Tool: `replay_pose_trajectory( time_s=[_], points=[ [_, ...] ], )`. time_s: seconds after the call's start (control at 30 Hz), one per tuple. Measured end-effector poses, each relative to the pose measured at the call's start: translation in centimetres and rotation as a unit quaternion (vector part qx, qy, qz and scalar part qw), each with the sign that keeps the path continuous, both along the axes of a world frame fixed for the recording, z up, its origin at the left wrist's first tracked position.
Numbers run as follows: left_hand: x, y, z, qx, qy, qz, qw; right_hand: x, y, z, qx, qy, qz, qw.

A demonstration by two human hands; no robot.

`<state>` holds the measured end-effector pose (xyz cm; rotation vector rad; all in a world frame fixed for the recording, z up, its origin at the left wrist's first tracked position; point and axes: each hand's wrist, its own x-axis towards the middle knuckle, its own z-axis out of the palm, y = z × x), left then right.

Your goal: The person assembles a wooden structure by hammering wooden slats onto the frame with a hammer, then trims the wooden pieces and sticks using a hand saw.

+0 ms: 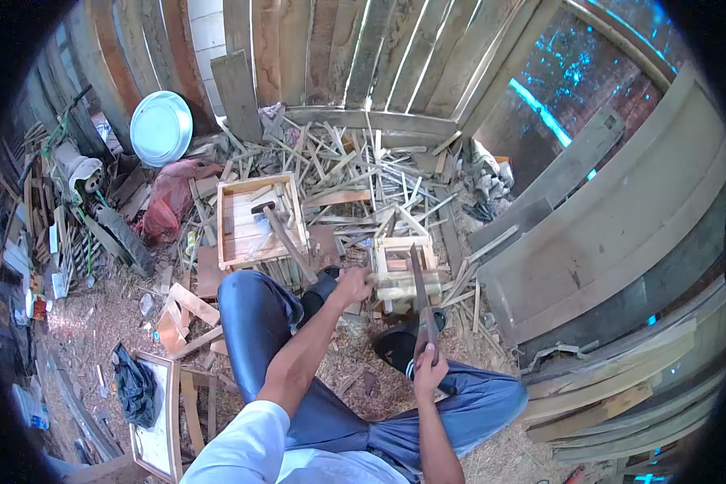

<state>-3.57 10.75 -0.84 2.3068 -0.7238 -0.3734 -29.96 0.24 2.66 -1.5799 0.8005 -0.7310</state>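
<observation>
The handsaw is in my right hand, its long blade pointing up and away from me over the right side of a small wooden frame. A light strip of wood lies across the near end of that frame, and the blade overlaps it in this view. My left hand is closed at the strip's left end, fingers curled, the grip partly hidden. To the left, a hammer rests across a shallow wooden box that contains wood pieces and a clear plastic bag.
Scrap sticks are heaped against the plank wall. A red bag and a pale basin are at back left. Large boards lean on the right. A framed panel with a black bag lies at lower left.
</observation>
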Motion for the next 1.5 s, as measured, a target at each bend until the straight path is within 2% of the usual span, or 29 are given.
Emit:
replay_pose_trajectory(
  time_s=[0.03, 0.1, 0.23, 0.3, 0.33, 0.37, 0.43, 0.47, 0.53, 0.57, 0.8, 0.9, 0.93, 1.03, 1.1, 1.17, 1.2, 1.5],
  points=[
    [0.3, 0.0, -1.6, 0.004, 0.004, -0.003, 1.000, 0.1, -0.2, -0.6, -0.011, 0.019, 0.000, 1.000],
    [1.1, -0.3, -2.8, -0.083, -0.015, 0.045, 0.995, 0.8, -0.7, -1.4, -0.023, 0.034, 0.014, 0.999],
    [0.8, -0.4, -2.2, 0.015, 0.014, 0.069, 0.997, 1.9, -0.3, -2.3, 0.002, 0.093, 0.051, 0.994],
    [0.8, -0.5, -1.8, 0.008, 0.016, 0.065, 0.998, 2.2, 0.4, -2.2, 0.038, 0.116, 0.083, 0.989],
    [0.6, -0.6, -1.5, -0.001, 0.022, 0.062, 0.998, 2.3, 0.7, -1.7, -0.009, 0.108, 0.083, 0.991],
    [0.7, -0.5, -1.4, -0.001, 0.023, 0.061, 0.998, 2.3, 0.9, -1.2, -0.009, 0.110, 0.081, 0.991],
    [1.7, 0.2, -3.0, -0.003, 0.084, 0.031, 0.996, 2.3, 1.1, -0.2, 0.025, 0.121, 0.070, 0.990],
    [2.1, 0.5, -3.8, -0.004, 0.075, 0.028, 0.997, 2.1, 1.1, -0.3, 0.021, 0.124, 0.069, 0.990],
    [2.2, 1.1, -3.7, -0.003, 0.067, 0.016, 0.998, 1.9, 1.4, 0.4, -0.029, 0.121, 0.074, 0.989],
    [2.1, 1.2, -3.5, 0.004, 0.055, 0.002, 0.998, 1.6, 1.7, 1.5, -0.101, 0.129, 0.082, 0.983],
    [1.2, 0.5, -0.6, 0.069, 0.082, -0.066, 0.992, 1.7, 2.8, 1.6, -0.056, 0.138, 0.095, 0.984],
    [1.6, 1.0, -0.8, 0.057, 0.080, -0.041, 0.994, 2.0, 2.4, 0.6, -0.038, 0.133, 0.105, 0.985],
    [1.4, 1.1, -1.2, 0.015, 0.063, -0.011, 0.998, 2.0, 2.1, 0.0, -0.025, 0.132, 0.103, 0.986],
    [1.2, 1.2, -1.5, 0.008, 0.047, -0.008, 0.999, 2.3, 2.4, -0.2, -0.014, 0.149, 0.119, 0.982],
    [0.9, 1.1, -1.3, 0.027, 0.050, -0.008, 0.998, 2.6, 2.5, -0.8, 0.011, 0.149, 0.128, 0.980],
    [0.4, 1.0, -0.8, 0.026, 0.001, 0.011, 1.000, 2.9, 2.5, -1.2, -0.014, 0.160, 0.130, 0.978],
    [0.3, 1.3, 1.5, 0.080, -0.001, -0.007, 0.997, 3.0, 2.6, -0.9, -0.028, 0.148, 0.118, 0.982],
    [0.5, 1.7, -0.2, 0.069, 0.025, 0.011, 0.997, 2.6, 2.6, 0.2, -0.021, 0.178, 0.104, 0.978]
  ],
)
